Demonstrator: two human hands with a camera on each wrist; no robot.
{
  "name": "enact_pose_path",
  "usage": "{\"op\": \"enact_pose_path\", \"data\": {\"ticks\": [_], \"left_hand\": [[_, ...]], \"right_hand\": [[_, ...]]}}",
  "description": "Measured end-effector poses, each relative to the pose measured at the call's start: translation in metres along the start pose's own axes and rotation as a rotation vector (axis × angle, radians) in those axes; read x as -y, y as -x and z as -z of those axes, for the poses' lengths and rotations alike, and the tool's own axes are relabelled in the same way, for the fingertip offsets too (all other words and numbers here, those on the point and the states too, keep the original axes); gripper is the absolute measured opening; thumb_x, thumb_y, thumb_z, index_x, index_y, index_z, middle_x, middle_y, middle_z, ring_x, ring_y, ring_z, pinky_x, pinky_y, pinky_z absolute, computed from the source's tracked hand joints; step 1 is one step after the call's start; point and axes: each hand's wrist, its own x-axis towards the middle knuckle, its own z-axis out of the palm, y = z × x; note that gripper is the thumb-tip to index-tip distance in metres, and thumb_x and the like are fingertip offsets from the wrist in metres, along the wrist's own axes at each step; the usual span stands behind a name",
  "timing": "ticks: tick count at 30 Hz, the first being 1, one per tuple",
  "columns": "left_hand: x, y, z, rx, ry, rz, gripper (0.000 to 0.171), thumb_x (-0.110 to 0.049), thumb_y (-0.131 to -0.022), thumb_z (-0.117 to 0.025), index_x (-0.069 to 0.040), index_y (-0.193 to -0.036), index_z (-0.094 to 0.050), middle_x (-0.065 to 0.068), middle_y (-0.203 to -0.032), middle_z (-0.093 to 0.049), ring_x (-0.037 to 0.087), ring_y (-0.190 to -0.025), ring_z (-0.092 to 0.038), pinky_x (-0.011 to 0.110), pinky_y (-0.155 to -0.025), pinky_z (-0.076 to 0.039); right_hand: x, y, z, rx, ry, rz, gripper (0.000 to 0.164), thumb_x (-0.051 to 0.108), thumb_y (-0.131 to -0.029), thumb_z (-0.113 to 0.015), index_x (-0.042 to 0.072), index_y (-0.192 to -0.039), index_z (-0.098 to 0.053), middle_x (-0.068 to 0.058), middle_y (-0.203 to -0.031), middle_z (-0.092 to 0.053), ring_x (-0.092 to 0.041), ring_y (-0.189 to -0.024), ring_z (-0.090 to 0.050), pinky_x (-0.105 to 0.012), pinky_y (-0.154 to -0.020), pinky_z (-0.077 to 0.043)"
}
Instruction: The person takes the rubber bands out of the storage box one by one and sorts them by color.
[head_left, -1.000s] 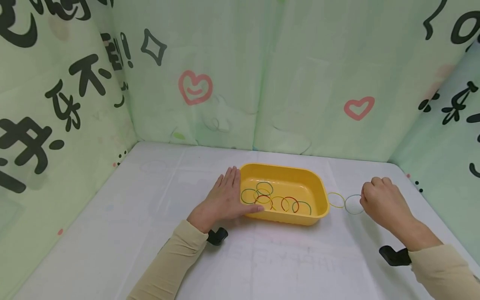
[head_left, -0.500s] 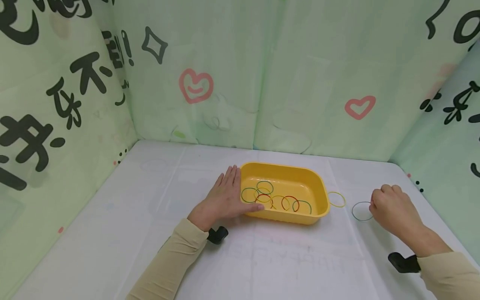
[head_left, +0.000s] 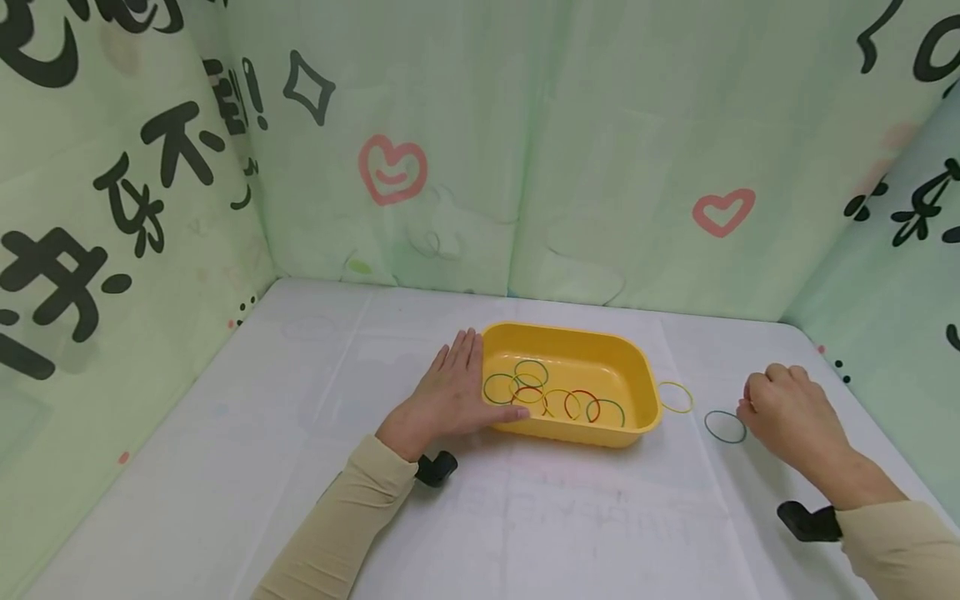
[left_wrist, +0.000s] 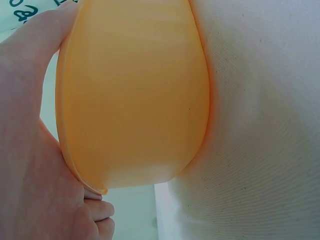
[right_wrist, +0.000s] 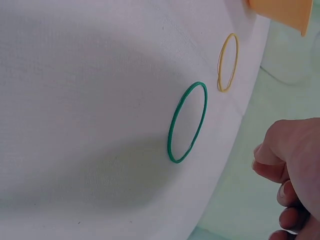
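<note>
My left hand (head_left: 442,396) rests at the left end of a yellow plastic basin (head_left: 562,429), its fingers straight along the end wall and the thumb lying over the front rim. Several thin green, yellow and red rubber bands (head_left: 558,393) lie overlapping inside. To the basin's right, a yellow rubber band (right_wrist: 228,62) lies on the white table beside a green rubber band (right_wrist: 187,122). Just right of the green band, my right hand (head_left: 791,417) hovers with curled fingers and the thumb against the index finger. Nothing shows between its fingertips in the right wrist view.
A white cloth (head_left: 315,467) covers the table. Pale green curtains (head_left: 600,150) with printed hearts and black lettering rise along the back and both sides. Each wrist carries a black camera mount (head_left: 810,522).
My right hand has drawn the green rubber band rightward from beside the yellow one and let it go on the table. The left hand and basin have stayed put.
</note>
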Motion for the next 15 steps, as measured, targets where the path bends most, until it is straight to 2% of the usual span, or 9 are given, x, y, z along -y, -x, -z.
{"op": "enact_pose_path", "data": {"ticks": [9, 15], "left_hand": [[0.001, 0.000, -0.001, -0.006, -0.006, -0.005, 0.129, -0.086, -0.078, -0.049, 0.002, -0.158, 0.000, 0.017, -0.167, -0.001, 0.027, -0.156, -0.002, 0.045, -0.127, -0.008], [0.001, -0.001, -0.001, -0.007, -0.001, -0.008, 0.128, -0.085, -0.078, -0.050, 0.002, -0.158, 0.000, 0.017, -0.167, -0.001, 0.027, -0.156, -0.001, 0.045, -0.127, -0.007]], "right_hand": [[0.013, -0.010, 0.005, 0.014, -0.008, 0.002, 0.014, 0.005, -0.075, -0.074, -0.003, -0.076, -0.062, -0.012, -0.072, -0.053, -0.031, -0.070, -0.045, -0.040, -0.057, -0.038], [0.027, -0.019, 0.010, 0.058, -0.007, -0.012, 0.017, 0.007, -0.077, -0.076, -0.004, -0.081, -0.064, -0.012, -0.075, -0.053, -0.031, -0.074, -0.045, -0.038, -0.060, -0.038]]}}
